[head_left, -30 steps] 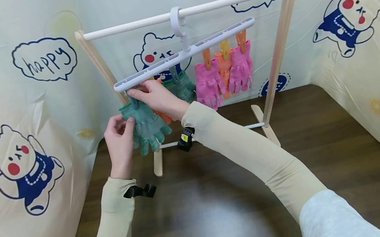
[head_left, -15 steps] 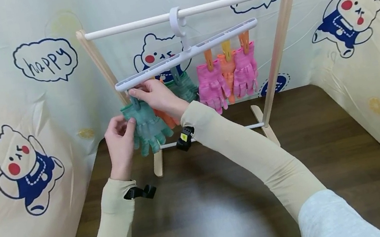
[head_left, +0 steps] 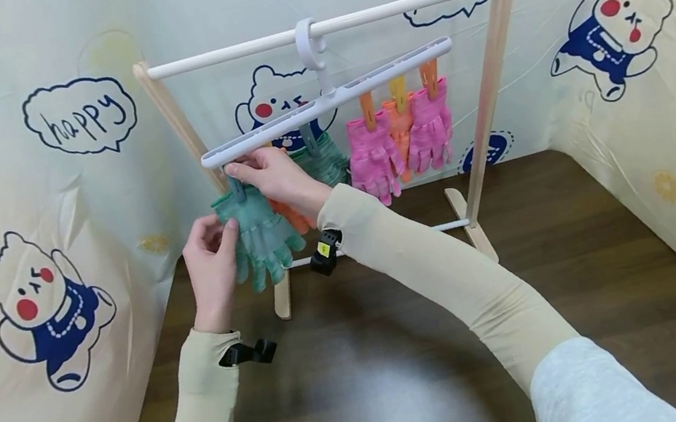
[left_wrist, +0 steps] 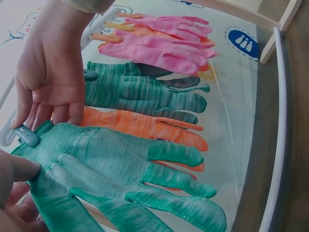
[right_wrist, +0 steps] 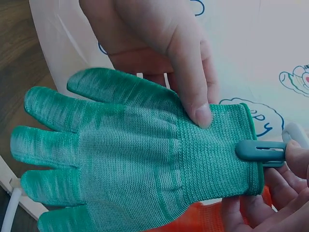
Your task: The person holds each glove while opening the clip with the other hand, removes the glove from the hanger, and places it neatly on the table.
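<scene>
A green knit glove (head_left: 258,231) hangs by its cuff from a dark teal clothespin (right_wrist: 263,151) at the left end of a white hanger (head_left: 328,103). My right hand (head_left: 276,176) pinches that clothespin between thumb and fingers, just under the hanger bar. On the glove's left edge, my left hand (head_left: 210,264) pinches the cuff, its thumb on the front of the fabric. Behind my right hand, an orange glove (left_wrist: 145,128) and a second green glove (left_wrist: 145,92) hang in a row. The hanger tilts, its left end lower.
Pink gloves (head_left: 372,154) and an orange one (head_left: 403,130) hang from orange and yellow clothespins at the hanger's right. The hanger hooks over the white rod (head_left: 399,8) of a wooden rack (head_left: 493,98), standing on a dark table (head_left: 402,363). Printed cloth (head_left: 103,27) surrounds it.
The head view has shifted slightly. Both hands keep their hold on the green glove and its clothespin; the hanging gloves at right sway a little.
</scene>
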`<state>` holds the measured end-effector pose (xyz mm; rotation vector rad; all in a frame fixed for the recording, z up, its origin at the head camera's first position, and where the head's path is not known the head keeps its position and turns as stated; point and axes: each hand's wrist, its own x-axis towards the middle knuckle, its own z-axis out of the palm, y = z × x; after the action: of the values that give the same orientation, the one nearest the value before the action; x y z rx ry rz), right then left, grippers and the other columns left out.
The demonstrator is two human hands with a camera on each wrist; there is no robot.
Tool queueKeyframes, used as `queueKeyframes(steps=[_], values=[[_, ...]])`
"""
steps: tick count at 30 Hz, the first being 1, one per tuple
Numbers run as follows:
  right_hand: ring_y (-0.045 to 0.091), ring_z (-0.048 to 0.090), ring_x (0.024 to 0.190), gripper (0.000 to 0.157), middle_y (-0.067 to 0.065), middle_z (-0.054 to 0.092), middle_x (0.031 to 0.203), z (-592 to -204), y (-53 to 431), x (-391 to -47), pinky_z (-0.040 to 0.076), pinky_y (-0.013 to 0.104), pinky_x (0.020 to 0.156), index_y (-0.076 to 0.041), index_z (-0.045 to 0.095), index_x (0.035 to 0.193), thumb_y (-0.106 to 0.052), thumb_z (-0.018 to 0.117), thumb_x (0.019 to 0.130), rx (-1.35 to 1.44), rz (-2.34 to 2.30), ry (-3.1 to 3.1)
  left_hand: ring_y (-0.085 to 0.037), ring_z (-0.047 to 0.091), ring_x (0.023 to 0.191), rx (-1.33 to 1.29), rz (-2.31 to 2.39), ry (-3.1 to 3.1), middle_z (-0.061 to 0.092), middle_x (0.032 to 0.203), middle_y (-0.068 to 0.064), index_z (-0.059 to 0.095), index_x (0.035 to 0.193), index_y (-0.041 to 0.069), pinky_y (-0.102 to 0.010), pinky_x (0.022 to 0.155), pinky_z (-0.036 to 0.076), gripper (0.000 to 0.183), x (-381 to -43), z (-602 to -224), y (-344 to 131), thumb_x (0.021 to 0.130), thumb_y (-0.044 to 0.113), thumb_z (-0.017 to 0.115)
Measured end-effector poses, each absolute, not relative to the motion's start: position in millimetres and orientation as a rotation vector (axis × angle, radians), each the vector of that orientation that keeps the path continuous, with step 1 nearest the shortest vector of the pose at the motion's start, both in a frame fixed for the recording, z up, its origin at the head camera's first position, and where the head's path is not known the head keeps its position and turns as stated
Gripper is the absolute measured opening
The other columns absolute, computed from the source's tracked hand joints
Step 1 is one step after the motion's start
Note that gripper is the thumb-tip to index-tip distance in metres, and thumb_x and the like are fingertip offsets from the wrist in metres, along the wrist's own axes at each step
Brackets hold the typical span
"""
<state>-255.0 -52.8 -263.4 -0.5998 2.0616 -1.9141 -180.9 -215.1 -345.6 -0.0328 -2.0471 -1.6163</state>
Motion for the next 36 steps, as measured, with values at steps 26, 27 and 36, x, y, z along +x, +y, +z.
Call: queueKeyframes(steps=[26, 27, 36], values=[[0.011, 0.063, 0.12, 0.04, 0.002, 0.071, 0.132, -263, -53, -255, 0.046, 0.028, 0.109, -0.015, 0.06, 0.145, -0.026, 0.058, 0.107, -0.574, -1.936, 2.03, -0.005, 0.053, 0.074, -0.003, -1.552, -2.092, 0.062, 0.085, 0.01, 0.064, 0.116, -0.01, -0.019, 0.069, 0.043, 0.022, -170, -346, -212, 0.102, 0.007, 0.064], [0.012, 0.063, 0.12, 0.04, 0.002, 0.071, 0.132, -263, -53, -254, 0.045, 0.03, 0.11, -0.016, 0.059, 0.146, -0.027, 0.057, 0.107, -0.57, -1.931, 2.033, -0.005, 0.052, 0.074, 0.004, -1.542, -2.101, 0.061, 0.084, 0.009, 0.063, 0.115, -0.011, -0.019, 0.069, 0.042, 0.021, -167, -344, -210, 0.102, 0.006, 0.064], [0.015, 0.063, 0.123, 0.042, 0.002, 0.066, 0.14, -262, -52, -253, 0.044, 0.036, 0.113, -0.015, 0.056, 0.149, -0.027, 0.056, 0.109, -0.629, -1.927, 2.044, -0.006, 0.05, 0.076, 0.037, -1.527, -2.158, 0.06, 0.085, 0.008, 0.061, 0.113, -0.012, -0.019, 0.07, 0.04, 0.02, -150, -332, -205, 0.102, 0.005, 0.063]])
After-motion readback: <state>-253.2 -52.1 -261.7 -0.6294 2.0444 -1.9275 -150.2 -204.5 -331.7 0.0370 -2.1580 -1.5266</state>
